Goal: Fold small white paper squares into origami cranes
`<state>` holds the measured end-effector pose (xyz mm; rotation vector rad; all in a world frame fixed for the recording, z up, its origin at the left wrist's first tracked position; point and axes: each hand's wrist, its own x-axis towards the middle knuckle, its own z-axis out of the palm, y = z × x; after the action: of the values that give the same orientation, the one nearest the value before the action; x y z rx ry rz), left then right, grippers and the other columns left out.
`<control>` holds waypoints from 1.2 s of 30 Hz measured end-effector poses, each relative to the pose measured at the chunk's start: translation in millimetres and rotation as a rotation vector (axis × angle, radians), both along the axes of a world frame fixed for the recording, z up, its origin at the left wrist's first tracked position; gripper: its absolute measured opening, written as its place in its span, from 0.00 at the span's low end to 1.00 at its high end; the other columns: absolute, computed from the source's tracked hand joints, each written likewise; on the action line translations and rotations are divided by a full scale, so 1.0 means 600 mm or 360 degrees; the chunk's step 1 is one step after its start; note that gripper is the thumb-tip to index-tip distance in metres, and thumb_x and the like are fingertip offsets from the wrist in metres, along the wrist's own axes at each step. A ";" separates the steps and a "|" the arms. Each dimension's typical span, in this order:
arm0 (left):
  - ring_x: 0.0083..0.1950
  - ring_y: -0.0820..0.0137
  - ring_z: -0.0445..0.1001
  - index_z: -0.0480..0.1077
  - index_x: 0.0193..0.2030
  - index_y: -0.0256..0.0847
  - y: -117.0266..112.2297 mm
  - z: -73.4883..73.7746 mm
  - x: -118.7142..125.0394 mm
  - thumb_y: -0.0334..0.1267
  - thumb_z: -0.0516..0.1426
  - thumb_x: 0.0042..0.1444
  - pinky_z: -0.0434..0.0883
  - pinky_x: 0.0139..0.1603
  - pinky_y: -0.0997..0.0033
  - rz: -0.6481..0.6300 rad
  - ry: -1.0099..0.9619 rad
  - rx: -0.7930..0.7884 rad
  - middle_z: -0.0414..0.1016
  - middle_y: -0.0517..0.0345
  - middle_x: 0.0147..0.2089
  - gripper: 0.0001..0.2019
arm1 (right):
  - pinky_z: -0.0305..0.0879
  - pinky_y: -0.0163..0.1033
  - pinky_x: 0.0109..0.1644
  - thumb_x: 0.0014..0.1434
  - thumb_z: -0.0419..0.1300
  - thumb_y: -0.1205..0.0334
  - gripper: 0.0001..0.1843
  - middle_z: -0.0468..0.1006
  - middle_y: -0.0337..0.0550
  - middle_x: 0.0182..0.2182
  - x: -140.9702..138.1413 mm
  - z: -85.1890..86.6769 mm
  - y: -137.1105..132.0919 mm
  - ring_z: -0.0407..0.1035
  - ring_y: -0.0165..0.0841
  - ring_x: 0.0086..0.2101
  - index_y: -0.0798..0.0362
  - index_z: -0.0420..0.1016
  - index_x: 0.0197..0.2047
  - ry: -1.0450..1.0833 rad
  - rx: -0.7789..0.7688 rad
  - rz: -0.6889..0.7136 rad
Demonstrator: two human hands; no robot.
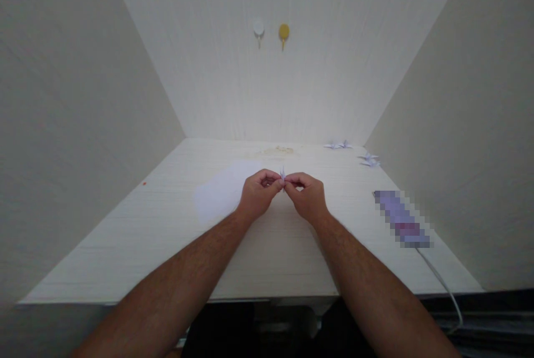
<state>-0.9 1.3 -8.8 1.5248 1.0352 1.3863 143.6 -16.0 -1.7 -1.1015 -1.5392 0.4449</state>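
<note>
Between my two hands, over the middle of the table, is a small piece of folded origami paper (282, 171), pale and narrow with thin points sticking up. My left hand (261, 194) pinches it from the left between thumb and fingers. From the right, my right hand (306, 194) pinches the same piece, its fingertips close to the left ones. Fingers cover most of the lower part of the paper. Left of my left hand, a white sheet of paper (217, 191) lies flat on the table.
Several small folded paper cranes (344, 144) stand at the back right of the white table (167, 247). A pixelated flat object (403, 219) with a white cable (442, 283) lies near the right wall. Two hooks (284, 31) are on the back wall.
</note>
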 end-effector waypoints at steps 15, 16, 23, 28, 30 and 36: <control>0.34 0.71 0.75 0.70 0.35 0.40 -0.011 0.004 0.021 0.35 0.58 0.50 0.71 0.37 0.71 0.0155 0.0165 0.0098 0.77 0.58 0.35 0.05 | 0.66 0.35 0.31 0.50 0.57 0.65 0.05 0.78 0.40 0.25 -0.010 -0.001 -0.001 0.72 0.32 0.27 0.52 0.74 0.29 -0.0077 -0.0040 -0.0285; 0.35 0.71 0.76 0.70 0.34 0.40 -0.011 0.003 0.022 0.34 0.58 0.49 0.71 0.38 0.71 0.0125 0.0124 0.0100 0.77 0.58 0.35 0.05 | 0.66 0.35 0.30 0.50 0.57 0.65 0.04 0.78 0.40 0.25 -0.010 -0.002 -0.001 0.71 0.32 0.27 0.52 0.74 0.29 -0.0059 -0.0048 -0.0281; 0.25 0.74 0.68 0.70 0.29 0.39 -0.012 0.015 0.019 0.35 0.60 0.46 0.64 0.27 0.74 0.0291 0.0054 -0.0097 0.71 0.64 0.23 0.03 | 0.68 0.37 0.33 0.52 0.60 0.60 0.05 0.79 0.41 0.27 -0.012 -0.001 -0.005 0.72 0.33 0.29 0.52 0.75 0.31 -0.0003 -0.0078 -0.0165; 0.26 0.74 0.68 0.70 0.29 0.38 -0.015 0.022 0.026 0.35 0.60 0.47 0.65 0.28 0.74 0.0284 -0.0026 -0.0117 0.71 0.63 0.24 0.04 | 0.67 0.36 0.32 0.53 0.57 0.61 0.06 0.78 0.40 0.27 -0.013 0.000 -0.002 0.72 0.32 0.28 0.52 0.75 0.31 0.0104 -0.0187 -0.0165; 0.26 0.75 0.68 0.70 0.29 0.39 -0.016 0.023 0.029 0.35 0.60 0.47 0.65 0.29 0.74 0.0269 -0.0054 -0.0099 0.71 0.64 0.24 0.04 | 0.65 0.35 0.28 0.52 0.58 0.61 0.06 0.77 0.38 0.24 -0.015 0.001 -0.001 0.69 0.31 0.24 0.52 0.73 0.31 0.0199 -0.0263 -0.0157; 0.27 0.76 0.69 0.68 0.34 0.39 -0.016 0.024 0.033 0.33 0.61 0.45 0.65 0.30 0.76 0.0238 -0.0240 -0.0119 0.72 0.64 0.27 0.08 | 0.63 0.33 0.26 0.48 0.60 0.61 0.05 0.72 0.35 0.21 -0.019 0.000 0.005 0.66 0.28 0.22 0.53 0.70 0.28 0.0473 -0.0324 -0.0110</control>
<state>19.0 -8.5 5.8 1.2897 1.1122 1.5230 131.9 -12.9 -1.9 -1.1812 -1.2110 0.6968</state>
